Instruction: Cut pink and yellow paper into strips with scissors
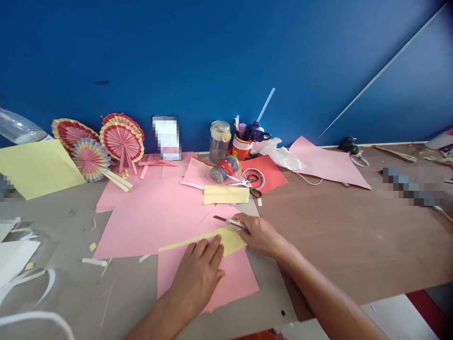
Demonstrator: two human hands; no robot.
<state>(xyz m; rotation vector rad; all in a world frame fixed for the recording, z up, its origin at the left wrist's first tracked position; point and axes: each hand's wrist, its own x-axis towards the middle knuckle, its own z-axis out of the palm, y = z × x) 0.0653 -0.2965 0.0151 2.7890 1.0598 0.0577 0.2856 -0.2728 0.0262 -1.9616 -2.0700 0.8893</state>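
In the head view my right hand grips a white-handled utility knife, its dark blade out and pointing left. The blade is over pink paper, just above a yellow paper piece. My left hand lies flat, fingers stretched, across the yellow piece and a smaller pink sheet beneath it. A narrow part of the yellow paper runs out to the left. Beyond both hands spreads a large pink sheet. Farther back are a folded yellow paper and black-handled scissors.
Pleated paper fans lean at the back left near a yellow sheet. A phone, a clear bottle and a red cup with tools stand along the blue wall. Paper scraps litter the left side. A pink sheet lies back right.
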